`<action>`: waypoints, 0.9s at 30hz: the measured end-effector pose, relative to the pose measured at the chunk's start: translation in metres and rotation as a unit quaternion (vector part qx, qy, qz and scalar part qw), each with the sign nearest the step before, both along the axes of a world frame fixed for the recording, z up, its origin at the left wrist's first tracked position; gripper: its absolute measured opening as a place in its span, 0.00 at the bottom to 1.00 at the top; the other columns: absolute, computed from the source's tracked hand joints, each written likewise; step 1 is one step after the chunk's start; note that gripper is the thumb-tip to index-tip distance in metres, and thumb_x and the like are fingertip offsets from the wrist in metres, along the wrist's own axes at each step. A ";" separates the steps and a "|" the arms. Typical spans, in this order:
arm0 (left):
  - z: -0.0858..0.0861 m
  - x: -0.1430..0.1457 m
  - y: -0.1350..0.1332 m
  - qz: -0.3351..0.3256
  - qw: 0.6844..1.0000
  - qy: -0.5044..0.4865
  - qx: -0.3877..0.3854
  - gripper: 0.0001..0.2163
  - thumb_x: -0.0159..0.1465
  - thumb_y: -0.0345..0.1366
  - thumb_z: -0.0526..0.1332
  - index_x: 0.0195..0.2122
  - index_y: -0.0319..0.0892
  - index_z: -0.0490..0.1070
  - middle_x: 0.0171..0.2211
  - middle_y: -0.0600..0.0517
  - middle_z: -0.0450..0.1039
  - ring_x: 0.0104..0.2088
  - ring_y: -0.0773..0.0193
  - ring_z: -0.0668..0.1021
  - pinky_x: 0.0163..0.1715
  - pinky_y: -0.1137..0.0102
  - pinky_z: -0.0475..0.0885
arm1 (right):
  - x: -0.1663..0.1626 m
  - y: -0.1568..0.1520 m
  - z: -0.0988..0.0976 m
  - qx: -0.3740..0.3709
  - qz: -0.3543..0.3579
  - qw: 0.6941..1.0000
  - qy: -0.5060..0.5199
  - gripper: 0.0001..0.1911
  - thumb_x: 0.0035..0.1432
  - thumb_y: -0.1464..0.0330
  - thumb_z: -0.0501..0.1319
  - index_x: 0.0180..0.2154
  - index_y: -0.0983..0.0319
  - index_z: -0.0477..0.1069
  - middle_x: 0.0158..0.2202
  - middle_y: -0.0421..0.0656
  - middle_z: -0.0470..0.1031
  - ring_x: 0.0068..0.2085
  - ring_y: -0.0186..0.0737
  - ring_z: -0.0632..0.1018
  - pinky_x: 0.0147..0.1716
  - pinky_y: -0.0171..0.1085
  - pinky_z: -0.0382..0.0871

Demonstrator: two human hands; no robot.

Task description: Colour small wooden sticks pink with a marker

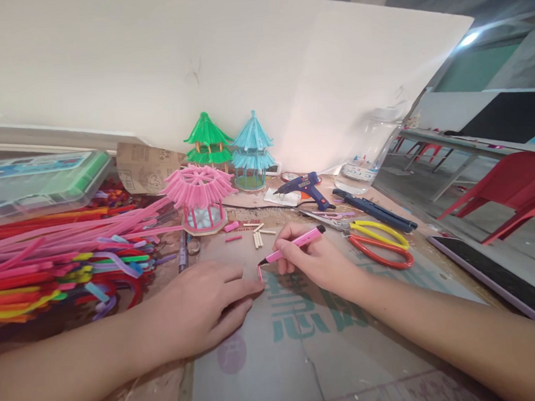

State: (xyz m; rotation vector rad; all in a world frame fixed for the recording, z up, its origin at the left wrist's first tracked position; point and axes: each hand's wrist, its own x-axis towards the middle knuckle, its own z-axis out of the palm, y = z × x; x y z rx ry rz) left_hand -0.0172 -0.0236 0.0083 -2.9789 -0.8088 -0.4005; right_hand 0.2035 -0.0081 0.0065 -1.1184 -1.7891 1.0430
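Observation:
A pink felt-tip pen (293,245) with a black end is gripped in my right hand (301,253), its dark tip on a short, thin stick (260,273) that is partly pink. My left hand (210,299) lies palm down with its fingers stretched out, the index fingertip resting on the stick's near end. Just beyond, several short pale sticks (258,239) and a pink-coloured stick (233,239) lie near a pink pen cap (231,226). Farther back stands a small pavilion (202,196) with a pink pipe-cleaner roof. Under both hands is a printed translucent sheet (279,364).
Green (207,137) and blue (253,146) two-tiered pavilions stand behind. Pipe cleaners (47,265) and a plastic case (37,183) crowd the left. To the right are a glue gun (306,188), scissors (380,241), a dark-blue long-handled tool (375,210), a clear jar (369,150) and a phone (497,279).

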 end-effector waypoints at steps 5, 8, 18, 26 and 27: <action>0.000 0.000 0.001 -0.006 1.000 -0.009 0.002 0.14 0.68 0.32 0.50 0.48 0.45 0.73 0.31 0.51 0.73 0.31 0.60 0.75 0.30 0.68 0.66 | 0.000 0.000 0.000 -0.008 0.015 1.000 -0.002 0.09 0.59 0.66 0.54 0.27 0.60 0.63 0.19 0.37 0.69 0.22 0.32 0.70 0.23 0.31 0.64; 0.000 0.001 0.001 -0.004 1.000 -0.009 0.000 0.14 0.68 0.32 0.51 0.48 0.46 0.73 0.31 0.51 0.74 0.31 0.60 0.75 0.31 0.68 0.67 | 0.000 0.000 -0.001 0.001 0.002 1.000 -0.003 0.08 0.60 0.65 0.55 0.29 0.60 0.63 0.20 0.37 0.70 0.23 0.32 0.71 0.23 0.31 0.65; -0.001 0.000 0.002 -0.009 1.000 -0.013 0.005 0.14 0.68 0.33 0.50 0.48 0.46 0.73 0.30 0.51 0.72 0.30 0.60 0.75 0.29 0.68 0.66 | 0.000 0.000 -0.001 -0.006 0.011 1.000 0.000 0.08 0.59 0.64 0.55 0.29 0.60 0.63 0.20 0.37 0.70 0.22 0.32 0.71 0.24 0.32 0.65; -0.001 -0.001 0.001 -0.009 1.000 -0.010 0.014 0.15 0.68 0.33 0.50 0.50 0.46 0.73 0.30 0.51 0.73 0.30 0.60 0.75 0.29 0.68 0.66 | -0.001 0.000 0.000 -0.006 -0.005 1.000 -0.006 0.08 0.60 0.65 0.54 0.29 0.60 0.62 0.20 0.36 0.70 0.23 0.33 0.71 0.24 0.32 0.65; -0.001 -0.001 0.001 -0.009 1.000 -0.010 0.014 0.15 0.68 0.33 0.50 0.50 0.46 0.73 0.29 0.51 0.73 0.30 0.60 0.75 0.29 0.68 0.66 | -0.001 0.000 0.000 -0.004 -0.006 1.000 -0.008 0.08 0.60 0.65 0.54 0.29 0.60 0.62 0.20 0.37 0.70 0.23 0.33 0.71 0.24 0.32 0.65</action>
